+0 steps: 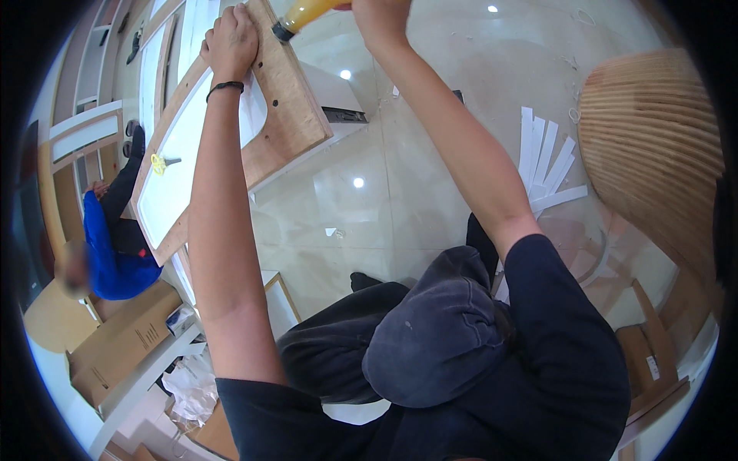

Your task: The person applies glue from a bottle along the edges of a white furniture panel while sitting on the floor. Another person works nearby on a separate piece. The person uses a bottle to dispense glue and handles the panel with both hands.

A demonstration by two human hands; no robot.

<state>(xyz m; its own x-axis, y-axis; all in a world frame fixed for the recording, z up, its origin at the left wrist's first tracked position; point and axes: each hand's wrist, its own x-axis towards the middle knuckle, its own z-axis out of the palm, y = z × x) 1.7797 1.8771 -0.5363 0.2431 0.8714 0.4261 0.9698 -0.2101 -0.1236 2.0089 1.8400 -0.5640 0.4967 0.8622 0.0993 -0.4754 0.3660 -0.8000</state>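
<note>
At the top edge, my left hand [231, 38] rests on a plywood frame [288, 115] with a curved white opening, its fingers bent against the wood; a dark band circles the wrist. My right hand [382, 17], partly cut off by the upper rim, grips a yellow tapered object with a black end [307, 14]. Its kind is unclear. That black end sits at the frame's right edge, and whether it touches the wood cannot be made out. A small yellow-handled item [160, 164] lies on the white surface left of my left forearm.
White strips [544, 157] lie fanned on the tiled floor [346, 207], beside a ribbed wooden piece [653, 138]. At left, a person in blue [115, 246] sits near cardboard boxes [123, 346] and shelf frames [84, 131]. Crumpled plastic [192, 392] lies lower left.
</note>
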